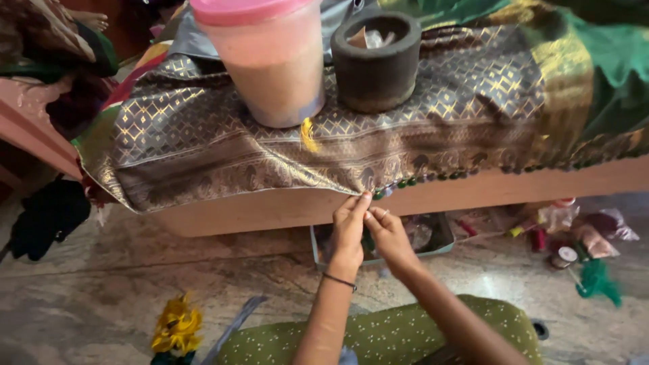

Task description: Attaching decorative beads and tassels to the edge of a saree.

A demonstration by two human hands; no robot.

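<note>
A brown and gold patterned fabric (pixel 270 149) hangs over the edge of a low wooden bench (pixel 473 189). A row of small green bead tassels (pixel 433 177) runs along its hem. My left hand (pixel 349 226) and my right hand (pixel 387 233) meet at the hem's lower edge, fingertips pinched together on the fabric border next to the last green bead (pixel 378 195). A dark bangle (pixel 339 281) circles my left wrist, and a ring sits on my right hand. My knees in green dotted cloth (pixel 378 334) are below.
On the bench, weighing the fabric down, stand a plastic jar with a pink lid (pixel 270 61) and a dark stone mortar (pixel 377 61). A shallow tray (pixel 443 236) lies under the bench. Thread spools and packets (pixel 568 236) lie at right, yellow and green thread (pixel 177 328) at left, on stone floor.
</note>
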